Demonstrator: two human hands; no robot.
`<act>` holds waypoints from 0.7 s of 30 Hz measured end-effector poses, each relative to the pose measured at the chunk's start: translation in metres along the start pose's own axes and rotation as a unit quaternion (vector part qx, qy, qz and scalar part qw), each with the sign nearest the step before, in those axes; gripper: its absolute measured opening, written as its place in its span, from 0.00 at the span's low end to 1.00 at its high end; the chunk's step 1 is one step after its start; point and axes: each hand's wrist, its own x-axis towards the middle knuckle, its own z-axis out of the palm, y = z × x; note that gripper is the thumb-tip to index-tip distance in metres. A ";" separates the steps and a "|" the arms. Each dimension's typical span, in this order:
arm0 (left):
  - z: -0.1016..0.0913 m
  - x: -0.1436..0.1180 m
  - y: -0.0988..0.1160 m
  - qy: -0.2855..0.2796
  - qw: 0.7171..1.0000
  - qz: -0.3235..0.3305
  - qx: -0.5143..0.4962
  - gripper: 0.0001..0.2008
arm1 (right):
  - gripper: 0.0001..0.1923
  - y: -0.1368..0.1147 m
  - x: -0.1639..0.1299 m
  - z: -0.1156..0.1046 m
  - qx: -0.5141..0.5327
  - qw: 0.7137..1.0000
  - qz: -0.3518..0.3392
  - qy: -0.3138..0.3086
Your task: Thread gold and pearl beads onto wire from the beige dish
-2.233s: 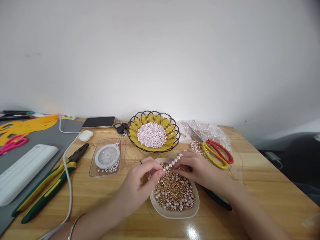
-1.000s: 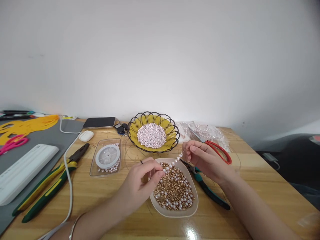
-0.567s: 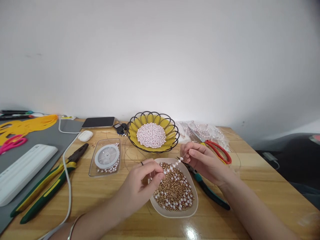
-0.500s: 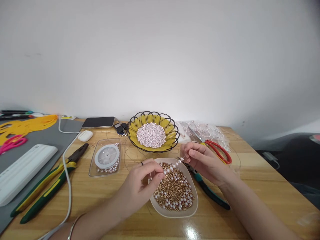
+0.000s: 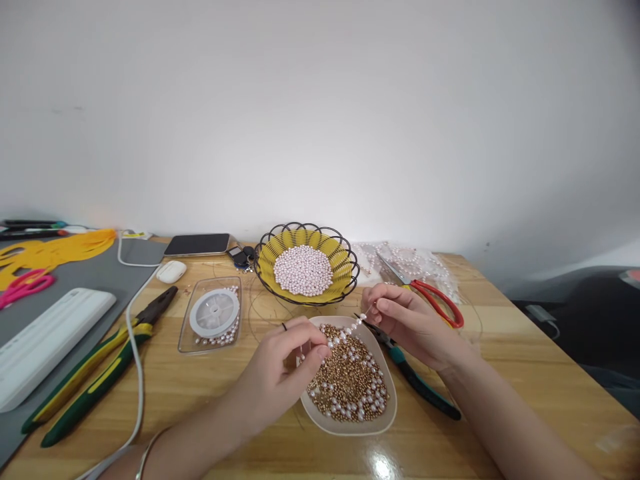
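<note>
Gleaming strand of roundish, pearly white beads (image 5: 349,331)

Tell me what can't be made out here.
Head view:
String of round white pearly beads: stretch hidden by the left hand.
Thin pale strand: thread or wire, too fine to tell.
Metal scissors with red and yellow handles: yellow loop partly behind the right hand.
White plastic block: one end cut off by the left edge.
Round golden beads: too small and crowded to count.
</note>
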 end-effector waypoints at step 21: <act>0.001 0.001 0.002 -0.001 1.000 -0.004 0.001 0.10 | 0.14 0.003 -0.001 -0.001 -0.005 1.000 -0.005 -0.014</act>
